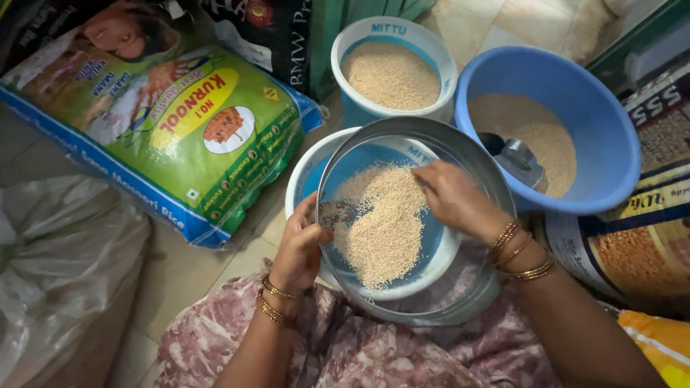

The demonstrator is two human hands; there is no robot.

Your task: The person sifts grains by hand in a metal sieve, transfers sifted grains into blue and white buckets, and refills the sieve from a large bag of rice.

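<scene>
I am holding a round metal sieve (pixel 471 154) over a white bucket with a blue inside (pixel 305 176), and a heap of pale grain (pixel 384 226) is lying on the mesh, spread from the middle toward the near edge. My left hand (pixel 298 248) is gripping the sieve's near left rim, fingers curled over the edge, while my right hand (pixel 453 197) is lying open on the grain at the far right of the heap, fingers spread flat and grasping nothing. Through the mesh the blue inside of the bucket is showing. Just beyond the sieve a second white and blue bucket (pixel 392 32) is standing, filled nearly to the brim with the same pale grain. To its right a big blue plastic tub (pixel 611 136) is sitting close against the sieve, holding a shallower layer of grain with a metal scoop (pixel 519 162) resting in it. A green and blue printed rice sack (pixel 180 122) is lying flat on the tiled floor (pixel 183 276) to the left, with dark sacks (pixel 266 32) behind it and a clear plastic bag (pixel 61 273) crumpled at the near left. More printed sacks (pixel 647 244) are crowding in on the right under the tub. My patterned pink skirt (pixel 359 352) is filling the near foreground beneath the sieve.
</scene>
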